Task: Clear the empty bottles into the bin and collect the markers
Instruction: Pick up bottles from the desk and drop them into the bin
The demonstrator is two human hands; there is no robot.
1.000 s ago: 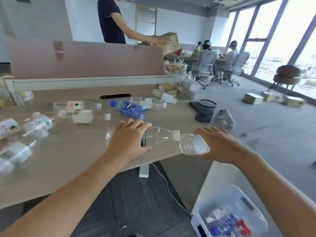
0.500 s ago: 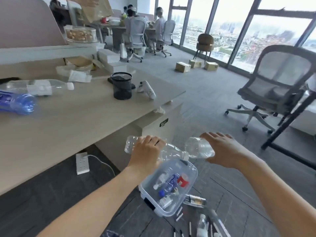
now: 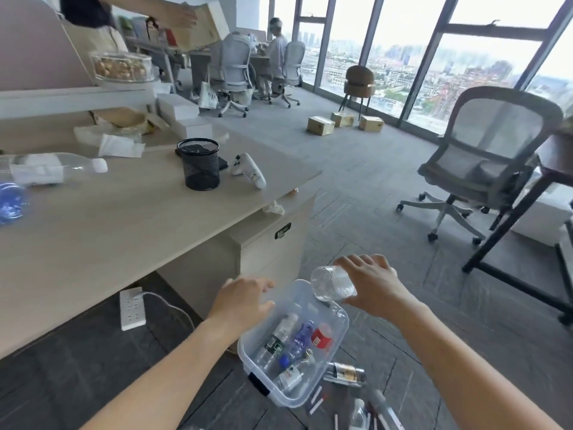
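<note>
A clear plastic bin (image 3: 340, 324) stands on the floor by the desk, with several empty bottles lying inside. My right hand (image 3: 376, 285) is shut on a clear empty bottle (image 3: 331, 282), held tilted over the bin's far rim. My left hand (image 3: 243, 302) hovers over the bin's left edge, fingers apart and holding nothing. Markers (image 3: 317, 401) lie scattered on the floor just in front of the bin, beside a labelled bottle (image 3: 345, 372). On the desk's left side rest a clear bottle (image 3: 46, 170) and a blue bottle (image 3: 11, 203).
On the desk (image 3: 124, 231) stand a black mesh pen cup (image 3: 201, 164) and a white controller (image 3: 249, 172). A power strip (image 3: 132, 310) lies under the desk. An office chair (image 3: 483, 169) and a black table frame (image 3: 508, 243) stand to the right. Another person handles a box behind the partition.
Both hands dropped closer to the bin. My left hand let go of its bottle and now shows empty. My right hand tipped its bottle down towards the bin.
</note>
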